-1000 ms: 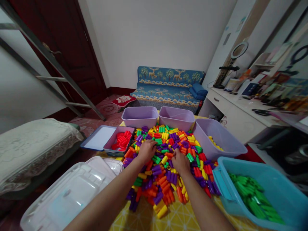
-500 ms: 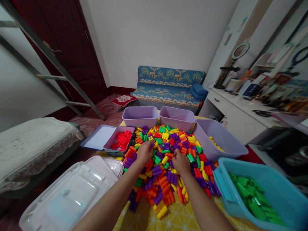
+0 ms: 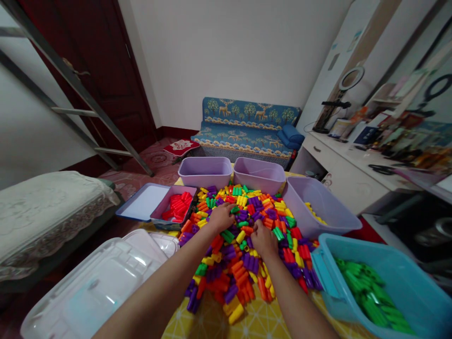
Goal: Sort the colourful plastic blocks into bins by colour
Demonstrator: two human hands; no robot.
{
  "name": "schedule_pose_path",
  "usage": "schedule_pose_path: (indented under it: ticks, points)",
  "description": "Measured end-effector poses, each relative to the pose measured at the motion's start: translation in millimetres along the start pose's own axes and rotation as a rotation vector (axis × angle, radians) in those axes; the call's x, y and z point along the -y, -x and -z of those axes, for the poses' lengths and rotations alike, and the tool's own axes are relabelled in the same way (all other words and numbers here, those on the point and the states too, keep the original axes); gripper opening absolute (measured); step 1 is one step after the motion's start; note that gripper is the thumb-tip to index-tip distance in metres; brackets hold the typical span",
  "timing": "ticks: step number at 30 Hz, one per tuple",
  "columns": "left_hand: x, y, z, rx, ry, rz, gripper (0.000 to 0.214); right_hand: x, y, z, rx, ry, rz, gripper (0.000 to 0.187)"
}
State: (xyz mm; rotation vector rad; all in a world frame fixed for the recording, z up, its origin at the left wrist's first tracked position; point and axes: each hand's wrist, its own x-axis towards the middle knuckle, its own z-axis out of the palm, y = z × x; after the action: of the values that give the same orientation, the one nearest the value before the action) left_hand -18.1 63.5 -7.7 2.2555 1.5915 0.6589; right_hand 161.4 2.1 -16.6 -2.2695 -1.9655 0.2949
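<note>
A heap of small plastic tube pieces [image 3: 247, 245] in red, orange, yellow, green and purple covers the yellow tablecloth [image 3: 261, 320]. My left hand [image 3: 221, 217] rests on the heap's left-middle, fingers curled down among purple and green pieces; what it holds is hidden. My right hand [image 3: 263, 239] sits just right of it, fingers bent into the pile. A small lilac tray of red pieces [image 3: 176, 207] stands at the left. A lilac tub with yellow pieces [image 3: 319, 207] is at the right, and a blue tub of green pieces [image 3: 374, 282] at the near right.
Two lilac tubs [image 3: 205, 170] [image 3: 259, 173] stand at the heap's far edge. A blue lid [image 3: 141, 202] lies beside the red tray, and a clear plastic box lid [image 3: 102, 282] lies at the near left. A bed is to the left, a white desk to the right.
My left hand has moved a little right and forward across the heap. The right hand has stayed nearly in place. The view has shifted slightly.
</note>
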Motion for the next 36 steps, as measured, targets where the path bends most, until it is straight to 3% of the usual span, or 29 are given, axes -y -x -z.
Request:
schedule_pose_path:
  ticks: [8,17,22,27,36]
  points:
    - [2,-4,-7.3,0.008,0.009,0.068,0.036,0,0,1,0.007,-0.014,-0.001,0.018]
    - [3,6,-5.6,0.005,0.076,0.042,0.026,-1,0,-1,-0.01,-0.031,0.006,0.017]
    - [-3,13,-2.9,0.01,0.079,0.019,0.042,0,0,0,0.0,-0.029,0.004,0.015]
    - [-7,16,1.2,0.114,0.017,-0.083,0.046,0,0,0,0.002,-0.028,0.003,0.016]
    - [-1,12,-4.1,0.06,0.025,-0.046,0.058,-1,1,-2,-0.011,-0.037,0.01,0.016]
